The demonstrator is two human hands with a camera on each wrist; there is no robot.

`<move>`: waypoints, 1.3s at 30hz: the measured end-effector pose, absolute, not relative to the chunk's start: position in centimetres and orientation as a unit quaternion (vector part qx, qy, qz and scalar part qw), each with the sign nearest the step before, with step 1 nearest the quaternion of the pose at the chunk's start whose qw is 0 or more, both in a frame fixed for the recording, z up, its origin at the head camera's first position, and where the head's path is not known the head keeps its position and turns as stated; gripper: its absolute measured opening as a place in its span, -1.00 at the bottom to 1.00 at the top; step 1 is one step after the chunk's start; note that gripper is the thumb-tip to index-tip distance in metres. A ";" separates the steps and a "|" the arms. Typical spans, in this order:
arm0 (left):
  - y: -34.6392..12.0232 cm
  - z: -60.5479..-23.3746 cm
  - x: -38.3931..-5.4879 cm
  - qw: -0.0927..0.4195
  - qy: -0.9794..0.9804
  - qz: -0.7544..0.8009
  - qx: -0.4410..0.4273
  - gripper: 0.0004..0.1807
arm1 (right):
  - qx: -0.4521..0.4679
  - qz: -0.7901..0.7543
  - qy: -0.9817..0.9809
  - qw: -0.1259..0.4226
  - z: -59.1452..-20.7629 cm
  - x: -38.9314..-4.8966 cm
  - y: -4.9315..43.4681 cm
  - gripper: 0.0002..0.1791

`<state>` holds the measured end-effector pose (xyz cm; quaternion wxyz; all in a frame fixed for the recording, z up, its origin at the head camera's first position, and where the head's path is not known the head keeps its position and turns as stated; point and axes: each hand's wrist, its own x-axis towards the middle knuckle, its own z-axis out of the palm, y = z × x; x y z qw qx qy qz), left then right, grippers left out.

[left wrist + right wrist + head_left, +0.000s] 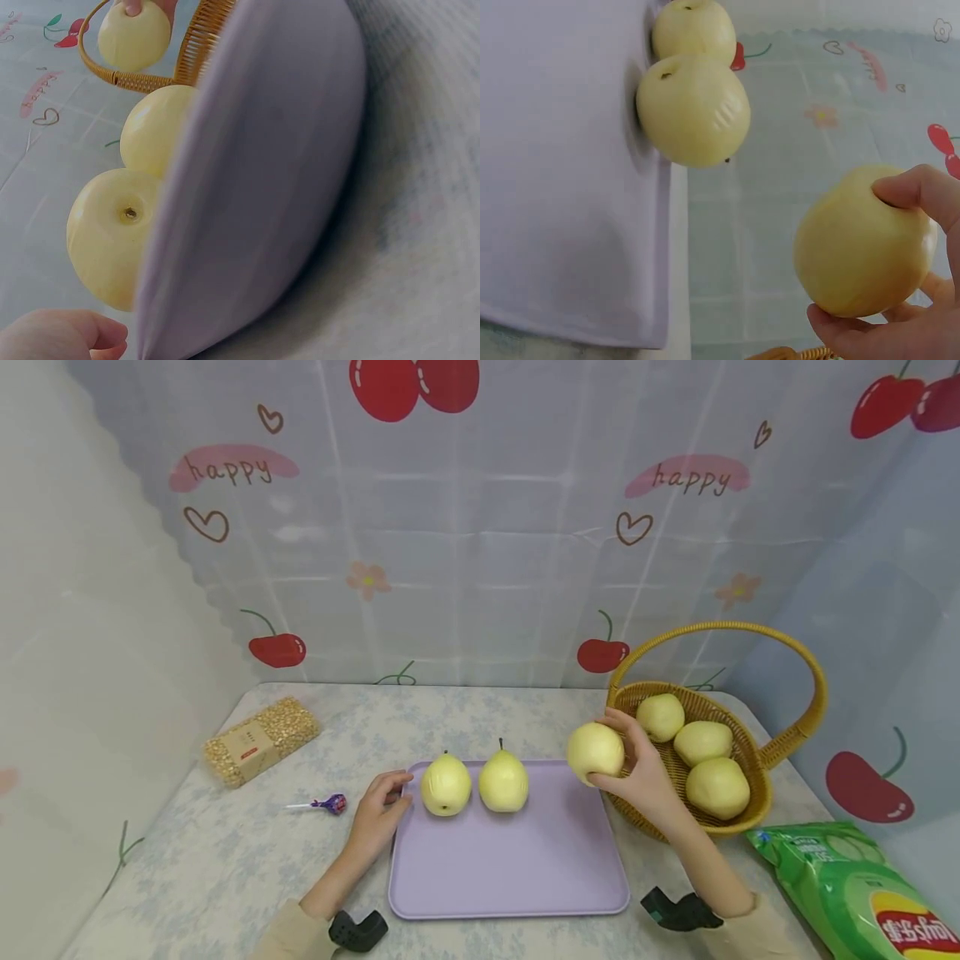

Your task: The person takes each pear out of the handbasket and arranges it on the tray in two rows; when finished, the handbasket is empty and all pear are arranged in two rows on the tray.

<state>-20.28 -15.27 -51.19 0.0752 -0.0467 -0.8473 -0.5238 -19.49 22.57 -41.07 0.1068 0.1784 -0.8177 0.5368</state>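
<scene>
My right hand (637, 772) grips a pale yellow pear (595, 752), thumb on one side and fingers on the other, above the right back corner of a lilac tray (510, 868). In the right wrist view the held pear (862, 247) is apart from the tray. Two more pears stand on the tray's back part, a left one (446, 785) and a right one (503, 781), side by side. At the tray's left back corner rests my left hand (378, 810), its fingers at the rim; in the left wrist view its fingertips (109, 334) show beside the rim.
A wicker basket (763, 777) with a tall handle stands right of the tray, holding several pears (717, 787). A green chip bag (847, 885) lies at the front right. On the left are a bag of yellow kernels (261, 742) and a purple-wrapped lollipop (334, 803).
</scene>
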 end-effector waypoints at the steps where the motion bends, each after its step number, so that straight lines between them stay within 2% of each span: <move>1: -15.3 -51.2 -20.2 0.073 -0.847 -0.524 -0.047 -0.67 | 0.186 0.539 -0.816 0.100 -41.3 -19.5 22.4 -0.02; 10: -15.3 -51.2 -20.4 0.080 -0.845 -0.526 -0.050 -0.67 | 0.221 0.535 -0.814 0.049 -43.7 -20.3 21.3 -0.03; 19: -15.3 -51.0 -20.2 0.077 -0.841 -0.534 -0.043 -0.68 | 0.207 0.504 -0.838 0.018 -45.7 -20.9 20.9 -0.02; 34: -15.2 -51.2 -20.2 0.084 -0.841 -0.532 -0.044 -0.67 | 0.214 0.451 -0.866 0.044 -47.8 -21.4 21.2 -0.06; 39: -14.5 -48.2 -18.8 0.071 -0.842 -0.533 -0.040 -0.67 | 0.207 0.457 -0.864 0.038 -47.6 -21.3 21.1 -0.07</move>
